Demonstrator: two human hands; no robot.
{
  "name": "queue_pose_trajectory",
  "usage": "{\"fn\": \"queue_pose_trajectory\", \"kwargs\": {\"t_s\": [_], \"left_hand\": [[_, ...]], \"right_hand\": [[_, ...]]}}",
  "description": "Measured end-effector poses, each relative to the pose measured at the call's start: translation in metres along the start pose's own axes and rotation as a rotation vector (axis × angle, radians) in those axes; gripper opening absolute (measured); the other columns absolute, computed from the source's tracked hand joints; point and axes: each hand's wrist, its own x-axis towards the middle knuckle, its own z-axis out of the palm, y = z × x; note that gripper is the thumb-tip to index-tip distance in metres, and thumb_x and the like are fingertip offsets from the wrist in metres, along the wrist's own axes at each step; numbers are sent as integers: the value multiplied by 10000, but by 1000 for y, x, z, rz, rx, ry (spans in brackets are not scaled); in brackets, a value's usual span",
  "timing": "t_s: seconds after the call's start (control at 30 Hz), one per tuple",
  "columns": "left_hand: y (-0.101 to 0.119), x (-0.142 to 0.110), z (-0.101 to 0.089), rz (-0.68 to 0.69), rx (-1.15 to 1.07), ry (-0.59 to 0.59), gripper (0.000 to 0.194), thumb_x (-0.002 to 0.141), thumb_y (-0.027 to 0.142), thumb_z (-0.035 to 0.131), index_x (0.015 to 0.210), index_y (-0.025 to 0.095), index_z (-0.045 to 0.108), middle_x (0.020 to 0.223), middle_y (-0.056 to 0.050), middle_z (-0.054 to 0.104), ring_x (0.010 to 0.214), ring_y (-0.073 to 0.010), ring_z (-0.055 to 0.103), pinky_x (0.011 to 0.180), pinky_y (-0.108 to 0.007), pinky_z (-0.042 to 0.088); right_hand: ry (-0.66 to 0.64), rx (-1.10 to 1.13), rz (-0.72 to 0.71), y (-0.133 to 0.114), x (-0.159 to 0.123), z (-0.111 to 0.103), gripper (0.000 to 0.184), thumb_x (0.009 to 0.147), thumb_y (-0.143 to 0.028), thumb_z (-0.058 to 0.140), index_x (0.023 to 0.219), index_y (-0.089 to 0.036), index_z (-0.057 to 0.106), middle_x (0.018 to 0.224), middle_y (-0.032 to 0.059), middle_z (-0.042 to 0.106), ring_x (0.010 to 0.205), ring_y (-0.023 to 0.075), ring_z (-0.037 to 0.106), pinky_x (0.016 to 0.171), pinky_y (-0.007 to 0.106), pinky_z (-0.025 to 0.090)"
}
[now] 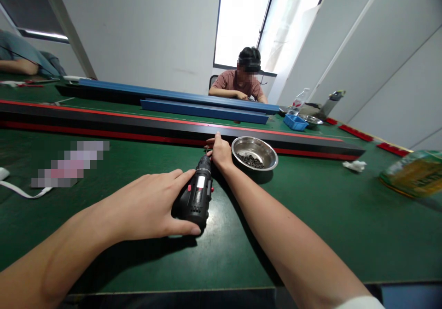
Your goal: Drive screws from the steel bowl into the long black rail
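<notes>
My left hand [155,203] is closed around a black cordless drill [200,194] with red buttons, which lies low over the green table and points away from me. Its thin bit reaches toward the side of a long black and red rail [165,131]. My right hand [221,152] is at the rail's near side, by the tip of the bit, with its fingers drawn together. Whatever those fingers hold is too small and hidden to make out. Just right of that hand stands a steel bowl [255,145] with many small dark screws [250,161] in it.
Blue rails [203,111] lie behind the black one. Across the table [311,217] sits a person [238,81]; another person's arm [17,66] shows far left. A blue basket [295,122], a bottle [300,101], crumpled tissue [354,166] and a yellow-green package [414,173] are to the right.
</notes>
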Motion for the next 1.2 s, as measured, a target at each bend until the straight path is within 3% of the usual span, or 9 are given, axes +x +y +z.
{"fn": "queue_pose_trajectory", "kwargs": {"t_s": [0.33, 0.67, 0.93, 1.2], "left_hand": [[1, -1, -2, 7, -16, 15, 854, 731, 850, 677, 1410, 343, 575, 1208, -65, 733, 1048, -334, 731, 903, -421, 526], [3, -1, -3, 7, 14, -9, 819, 764, 848, 662, 1388, 333, 538, 1203, -65, 710, 1049, -332, 720, 908, -434, 529], [1, -1, -2, 9, 0, 0, 878, 753, 854, 662, 1449, 335, 532, 1212, -73, 717, 1059, -334, 719, 920, -426, 527], [2, 0, -2, 8, -5, 5, 886, 748, 860, 655, 1456, 339, 544, 1209, -70, 725, 1057, -337, 724, 917, -430, 531]], "right_hand": [[-32, -82, -13, -2, -2, -4, 764, 1124, -592, 232, 988, -151, 840, 829, 101, 797, 692, 199, 753, 815, 308, 577], [-25, -98, -27, -3, -3, -4, 748, 1120, -608, 261, 954, -156, 833, 781, 86, 784, 684, 191, 747, 789, 274, 543], [-16, -106, -17, -8, -6, -4, 665, 1131, -523, 294, 971, -148, 820, 828, 80, 791, 643, 177, 730, 781, 273, 537], [-16, -142, -29, -7, -5, -4, 664, 1127, -534, 297, 985, -170, 834, 806, 75, 783, 762, 197, 755, 842, 272, 536]]}}
